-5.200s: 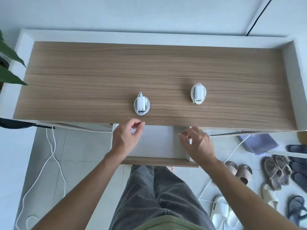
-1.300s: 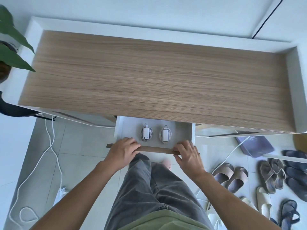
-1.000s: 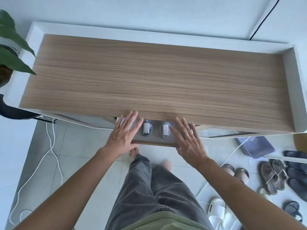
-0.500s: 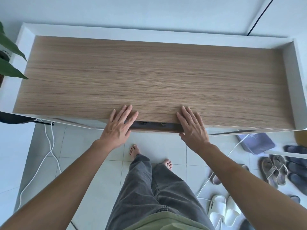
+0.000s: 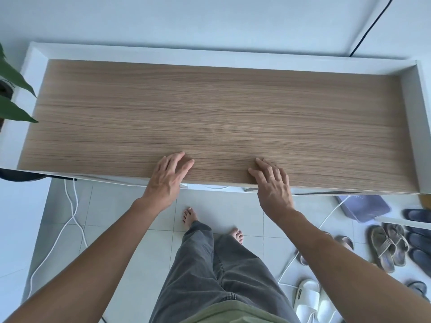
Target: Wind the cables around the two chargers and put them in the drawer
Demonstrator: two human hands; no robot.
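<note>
Under the left hand and right hand, both flat with fingers spread, the cabinet top shows matt wood-grain laminate, smooth, with fine streaks. Its rim is plain matt white. Below the wrists, glossy pale floor tiles; faded grey denim trousers.

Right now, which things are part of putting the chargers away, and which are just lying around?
Part of the job:
- left hand, open, at the cabinet's front edge
- right hand, open, same edge
- wooden cabinet top; drawer and chargers not visible

Just lying around:
- plant leaves
- white floor cable
- sandals
- white slippers
</note>
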